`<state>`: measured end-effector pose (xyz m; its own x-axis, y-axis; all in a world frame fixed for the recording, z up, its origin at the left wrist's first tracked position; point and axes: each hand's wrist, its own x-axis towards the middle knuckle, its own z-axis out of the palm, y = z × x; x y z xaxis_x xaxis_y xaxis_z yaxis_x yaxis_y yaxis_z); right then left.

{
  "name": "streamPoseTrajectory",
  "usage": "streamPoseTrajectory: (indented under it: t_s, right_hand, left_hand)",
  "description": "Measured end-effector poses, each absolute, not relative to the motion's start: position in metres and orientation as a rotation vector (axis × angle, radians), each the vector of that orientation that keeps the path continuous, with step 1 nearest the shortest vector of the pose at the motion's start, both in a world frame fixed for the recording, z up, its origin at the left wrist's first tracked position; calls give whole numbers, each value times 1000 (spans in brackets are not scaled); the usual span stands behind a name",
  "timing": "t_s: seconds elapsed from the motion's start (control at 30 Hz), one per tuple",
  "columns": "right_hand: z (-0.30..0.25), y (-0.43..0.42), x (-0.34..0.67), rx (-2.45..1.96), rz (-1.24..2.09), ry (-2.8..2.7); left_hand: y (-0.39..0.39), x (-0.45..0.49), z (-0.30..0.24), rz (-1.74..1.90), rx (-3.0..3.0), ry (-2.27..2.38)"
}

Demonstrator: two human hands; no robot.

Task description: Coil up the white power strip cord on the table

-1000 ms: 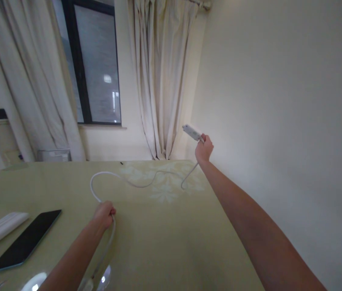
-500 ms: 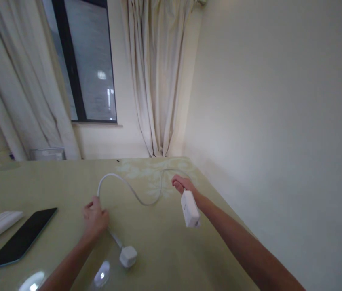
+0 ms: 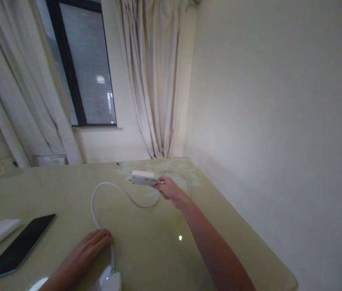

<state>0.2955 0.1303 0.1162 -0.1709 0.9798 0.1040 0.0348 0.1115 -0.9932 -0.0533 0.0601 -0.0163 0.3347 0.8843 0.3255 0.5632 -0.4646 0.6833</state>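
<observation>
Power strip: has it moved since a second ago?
Yes. The power strip in the right hand came down and left, from right of the curtain foot to low over the table.

The white cable (image 3: 98, 190) vanishes under the left hand (image 3: 92, 244); its plug (image 3: 113, 281) at the near end is cut by the bottom edge. The right hand (image 3: 167, 189) covers the cable end of the socket block (image 3: 141, 178). Beyond the cable, 1 dark speck (image 3: 117, 163) is too small to identify.

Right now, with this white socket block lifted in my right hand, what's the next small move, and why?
Probably lower the white rectangular socket block onto the glossy yellow-green table: your right hand holds it aloft by one end, while its white cable lies looped there by your resting left hand.
</observation>
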Motion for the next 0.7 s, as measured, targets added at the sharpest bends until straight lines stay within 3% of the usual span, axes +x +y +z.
streamPoseTrajectory:
  t_s: [0.2, 0.37, 0.53, 0.7]
  right_hand:
    - [121, 141, 264, -799, 1447, -1166]
    - [129, 139, 264, -533, 1471, -1114]
    - [150, 120, 273, -506, 1384, -1251]
    - [162, 113, 284, -633, 1173, -1366]
  left_hand:
    - [53, -9, 6, 1220, 2002, 1321]
    - [63, 59, 74, 1514, 1542, 1239]
    - [89, 118, 142, 1451, 1342, 1031]
    - [100, 143, 161, 1533, 1486, 950]
